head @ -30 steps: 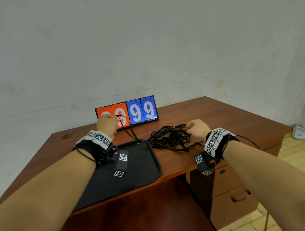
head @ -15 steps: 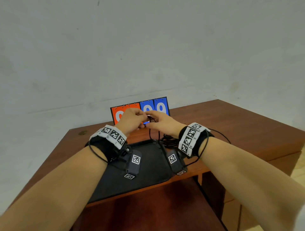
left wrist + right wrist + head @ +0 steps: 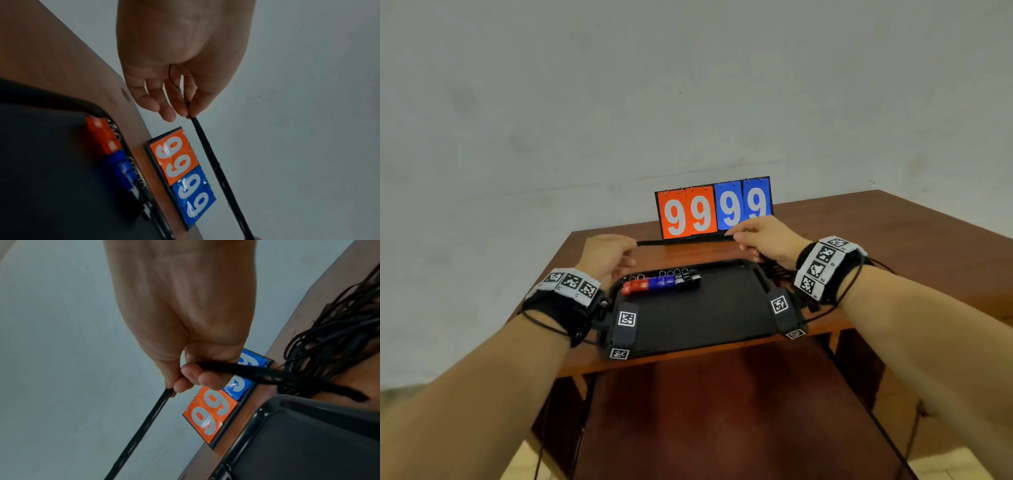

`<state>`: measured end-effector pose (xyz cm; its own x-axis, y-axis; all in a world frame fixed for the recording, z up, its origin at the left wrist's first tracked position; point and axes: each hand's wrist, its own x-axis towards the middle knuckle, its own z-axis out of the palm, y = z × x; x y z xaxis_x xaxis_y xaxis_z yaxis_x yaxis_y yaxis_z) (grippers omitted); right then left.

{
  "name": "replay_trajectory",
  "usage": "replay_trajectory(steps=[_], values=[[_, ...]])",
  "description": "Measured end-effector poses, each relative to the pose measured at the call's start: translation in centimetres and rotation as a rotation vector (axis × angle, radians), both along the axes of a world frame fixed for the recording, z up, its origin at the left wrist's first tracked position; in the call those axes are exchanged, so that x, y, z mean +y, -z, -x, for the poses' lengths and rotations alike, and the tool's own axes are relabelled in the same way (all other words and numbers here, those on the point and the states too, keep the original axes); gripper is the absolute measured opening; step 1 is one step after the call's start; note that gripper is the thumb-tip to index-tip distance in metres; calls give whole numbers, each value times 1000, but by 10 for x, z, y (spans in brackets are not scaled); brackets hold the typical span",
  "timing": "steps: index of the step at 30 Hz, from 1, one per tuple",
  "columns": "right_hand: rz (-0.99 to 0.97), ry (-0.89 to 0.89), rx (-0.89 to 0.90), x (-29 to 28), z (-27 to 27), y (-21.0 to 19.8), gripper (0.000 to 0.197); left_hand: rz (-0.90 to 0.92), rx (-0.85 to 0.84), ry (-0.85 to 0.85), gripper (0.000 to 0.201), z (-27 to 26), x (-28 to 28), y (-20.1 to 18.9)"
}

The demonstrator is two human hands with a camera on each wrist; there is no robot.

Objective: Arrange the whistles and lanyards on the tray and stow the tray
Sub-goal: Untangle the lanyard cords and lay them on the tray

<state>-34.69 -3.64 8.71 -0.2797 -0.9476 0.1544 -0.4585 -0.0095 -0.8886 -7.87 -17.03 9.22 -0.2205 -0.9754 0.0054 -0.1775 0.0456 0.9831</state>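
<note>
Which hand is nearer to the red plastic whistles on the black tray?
Left. The left hand is just behind the red plastic whistles; the right hand is across the black tray, beyond its right end.

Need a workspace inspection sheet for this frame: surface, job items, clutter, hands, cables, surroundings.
Surface: brown wooden desk, black tray at its near edge.
Job's things: red, blue and black whistles in a row at the tray's far edge; one lanyard stretched taut between both hands; tangled lanyard pile right of the tray.
Clutter: scoreboard reading 9999.
Grippers: left hand and right hand each pinch a lanyard end.
Cables: thin black wires at both wrist bands.
Surroundings: plain pale wall.
</note>
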Motion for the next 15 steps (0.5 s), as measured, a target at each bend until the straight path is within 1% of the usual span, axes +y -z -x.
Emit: replay_trajectory(steps=[4,7,15], values=[[-64,40,15,8,10,14,15,-36,-64,-38,9,-27,-6,25],[-133,105,14,11,16,26,14,-44,-119,-64,10,-42,-10,40],[-201,197,85,20,25,53,11,-6,-241,-75,11,-65,-9,58]])
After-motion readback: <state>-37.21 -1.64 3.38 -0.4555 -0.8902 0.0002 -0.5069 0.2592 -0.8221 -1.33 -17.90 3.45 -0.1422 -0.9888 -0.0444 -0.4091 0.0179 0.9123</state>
